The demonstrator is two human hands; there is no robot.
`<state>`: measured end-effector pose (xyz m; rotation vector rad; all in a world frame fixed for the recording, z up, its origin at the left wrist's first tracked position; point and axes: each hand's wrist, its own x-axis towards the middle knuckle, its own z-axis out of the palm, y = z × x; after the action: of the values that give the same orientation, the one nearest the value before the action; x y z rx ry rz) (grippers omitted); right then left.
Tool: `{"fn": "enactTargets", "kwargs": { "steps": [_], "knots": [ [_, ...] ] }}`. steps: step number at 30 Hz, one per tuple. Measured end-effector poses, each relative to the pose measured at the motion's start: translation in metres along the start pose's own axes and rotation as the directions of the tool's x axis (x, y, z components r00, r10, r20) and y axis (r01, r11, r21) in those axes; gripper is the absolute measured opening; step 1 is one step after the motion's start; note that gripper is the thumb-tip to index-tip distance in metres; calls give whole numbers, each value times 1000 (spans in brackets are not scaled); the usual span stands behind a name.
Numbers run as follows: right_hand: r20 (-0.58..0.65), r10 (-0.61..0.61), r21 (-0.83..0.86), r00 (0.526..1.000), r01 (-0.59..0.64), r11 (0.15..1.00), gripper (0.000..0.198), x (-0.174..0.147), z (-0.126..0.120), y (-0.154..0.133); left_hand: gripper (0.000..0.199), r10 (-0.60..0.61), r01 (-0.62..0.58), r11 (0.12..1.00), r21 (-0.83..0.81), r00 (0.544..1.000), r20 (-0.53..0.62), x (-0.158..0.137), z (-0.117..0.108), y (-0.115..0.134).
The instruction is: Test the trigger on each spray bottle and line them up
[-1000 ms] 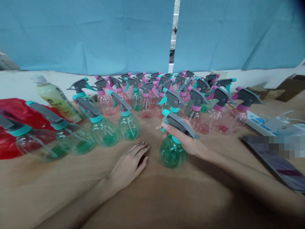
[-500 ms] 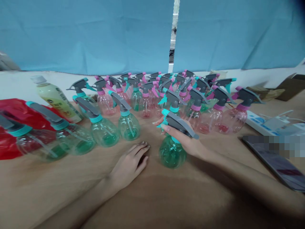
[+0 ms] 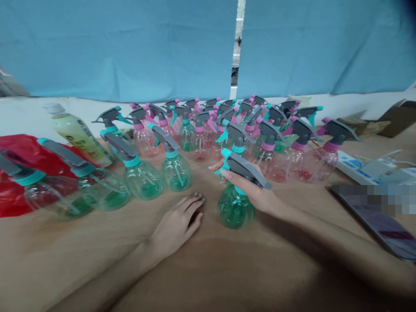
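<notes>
My right hand (image 3: 256, 190) is closed around the neck and head of a green spray bottle (image 3: 234, 212), its fingers by the turquoise trigger. The bottle stands upright on the wooden table (image 3: 208, 277), its nozzle pointing left. My left hand (image 3: 177, 221) rests palm down on the table to the left of that bottle, fingers stretched out, holding nothing. Just beyond the left hand stands another green spray bottle (image 3: 176, 173), with several more like it in a row to the left. Behind my right hand are grouped pink and green spray bottles, including a pink spray bottle (image 3: 318, 160).
A labelled bottle with a white cap (image 3: 79, 134) and a red plastic bag (image 3: 16, 190) lie at the left. At the right are a phone (image 3: 373, 221), a white power strip (image 3: 352, 167) and a cardboard box (image 3: 398, 119). Blue cloth (image 3: 130, 52) hangs behind.
</notes>
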<state>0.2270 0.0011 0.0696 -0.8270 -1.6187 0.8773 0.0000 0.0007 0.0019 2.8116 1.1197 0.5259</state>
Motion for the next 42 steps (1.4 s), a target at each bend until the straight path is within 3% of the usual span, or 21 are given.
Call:
{"fn": "enactTargets", "kwargs": {
  "steps": [19,26,36,42],
  "knots": [
    [-1,-16,-19,1000,16,1000,13,-1,0,1,32,7,-7,1000,-12,1000,-19,-2,2,-2],
    [-16,-22,-111,1000,20,994,19,1,-1,-2,33,-4,4,1000,-14,1000,-14,-2,1,-1],
    [-53,-15,-117,998,8,993,24,0,0,4,32,-6,6,1000,-21,1000,-8,0,-1,0],
    [-4,-8,-68,1000,7,998,23,-1,0,1,34,-14,13,999,-34,1000,-27,-1,0,0]
  ]
}}
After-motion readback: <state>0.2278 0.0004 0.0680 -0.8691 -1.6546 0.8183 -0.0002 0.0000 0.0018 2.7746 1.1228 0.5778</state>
